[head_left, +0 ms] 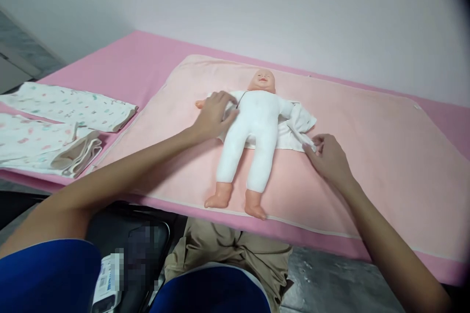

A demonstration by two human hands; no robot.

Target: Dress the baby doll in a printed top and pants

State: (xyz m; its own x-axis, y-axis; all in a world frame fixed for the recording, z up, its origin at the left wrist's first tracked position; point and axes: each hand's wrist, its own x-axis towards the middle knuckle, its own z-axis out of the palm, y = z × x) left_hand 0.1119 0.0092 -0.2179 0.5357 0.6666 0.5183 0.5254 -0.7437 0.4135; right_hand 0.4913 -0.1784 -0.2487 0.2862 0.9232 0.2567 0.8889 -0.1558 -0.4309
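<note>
A doll (260, 112) is lying face up on a peach blanket (367, 166), with a white cloth (290, 139) spreading out under its back.
The right hand (328, 156) is pinching the edge of the white cloth in a narrow grip, and the left hand (215, 115) is bending over by the doll's arm (I can't tell if that grip is holding anything). The blanket is covering part of the pink counter (121, 63), where folded printed cloths (69, 105) are lying off to the left.

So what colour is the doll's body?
The doll's body is white. It shows best in the head view, the only one here.
</note>
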